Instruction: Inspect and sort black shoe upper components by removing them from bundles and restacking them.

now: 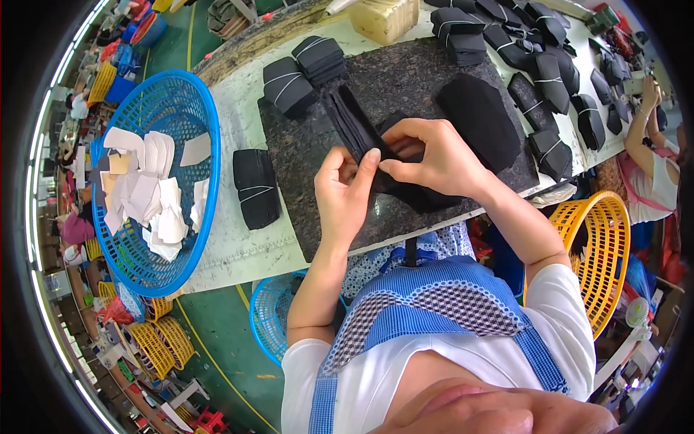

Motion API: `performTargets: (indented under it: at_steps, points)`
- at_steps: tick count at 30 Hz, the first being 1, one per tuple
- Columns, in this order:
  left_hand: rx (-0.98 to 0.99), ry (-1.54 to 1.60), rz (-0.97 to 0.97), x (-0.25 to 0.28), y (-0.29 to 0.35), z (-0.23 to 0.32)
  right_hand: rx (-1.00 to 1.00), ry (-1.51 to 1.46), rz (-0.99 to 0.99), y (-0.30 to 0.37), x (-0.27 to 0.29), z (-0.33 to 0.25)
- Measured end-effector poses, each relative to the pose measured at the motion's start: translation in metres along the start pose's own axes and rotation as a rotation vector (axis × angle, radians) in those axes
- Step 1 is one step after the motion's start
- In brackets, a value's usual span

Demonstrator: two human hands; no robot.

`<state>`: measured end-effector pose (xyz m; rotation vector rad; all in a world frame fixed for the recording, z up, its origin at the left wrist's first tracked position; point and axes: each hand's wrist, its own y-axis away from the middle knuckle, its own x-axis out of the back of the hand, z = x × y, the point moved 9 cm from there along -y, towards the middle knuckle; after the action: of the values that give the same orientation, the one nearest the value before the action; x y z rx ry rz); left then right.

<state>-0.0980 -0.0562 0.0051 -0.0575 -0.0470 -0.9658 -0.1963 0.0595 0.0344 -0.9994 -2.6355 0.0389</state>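
Both hands pinch one black fabric piece (416, 194) near the dark slab's (318, 145) front edge: left hand (347, 192), right hand (432, 160). Each grip should stay tight at the edge, layers aligned.

The right hand (434, 163) hides part of the black fabric piece (416, 192).

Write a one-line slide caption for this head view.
Both hands, left and right, pinch a black fabric piece over a dark stone slab beside a blue basket.
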Motion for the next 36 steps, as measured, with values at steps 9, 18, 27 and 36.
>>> performTargets:
  at_steps: [9,18,27,36]
  points:
    - [0.143,0.272,-0.033,0.004,0.006,-0.012,-0.174,-0.147,0.053,-0.002,0.005,0.031]
    - [0.001,-0.096,0.146,0.030,0.001,-0.019,0.067,0.341,0.216,-0.003,0.048,-0.018]
    - [0.055,0.013,-0.079,0.000,0.009,-0.006,0.050,0.269,0.008,0.002,-0.005,-0.009]
    - [0.038,0.056,-0.082,0.002,0.006,-0.009,-0.133,0.041,0.052,0.008,0.001,0.013]
